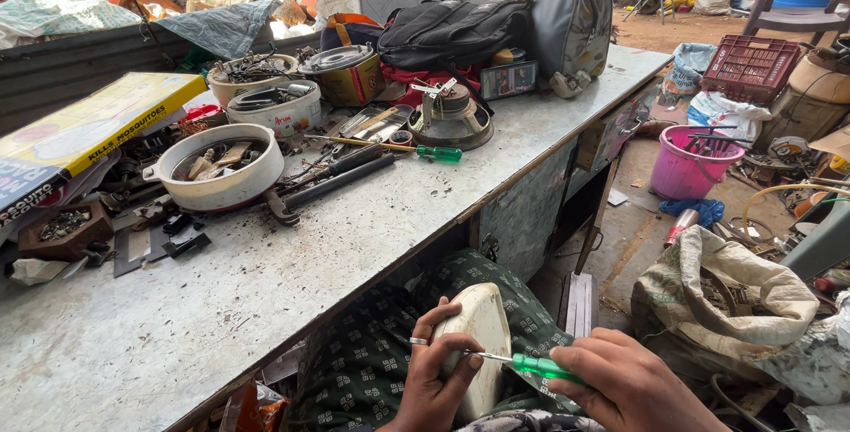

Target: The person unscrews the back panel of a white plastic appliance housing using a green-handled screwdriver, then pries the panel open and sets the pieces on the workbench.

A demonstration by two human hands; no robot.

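Right hand (633, 388), bottom of frame, grips a green screwdriver (531, 365), tip against the white casing (482, 343) clamped in the left hand (434, 379) over the lap; a slip could jab those fingers.

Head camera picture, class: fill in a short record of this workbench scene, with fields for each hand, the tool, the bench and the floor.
Left hand: holds a cream rounded plastic casing over the lap, a ring on one finger.
Right hand: grip closed on a green-handled screwdriver, tip against the casing.
Bench: grey metal table with a white round pot of parts, a second green-handled screwdriver, a black backpack.
Floor: pink plastic bucket, red plastic crate.
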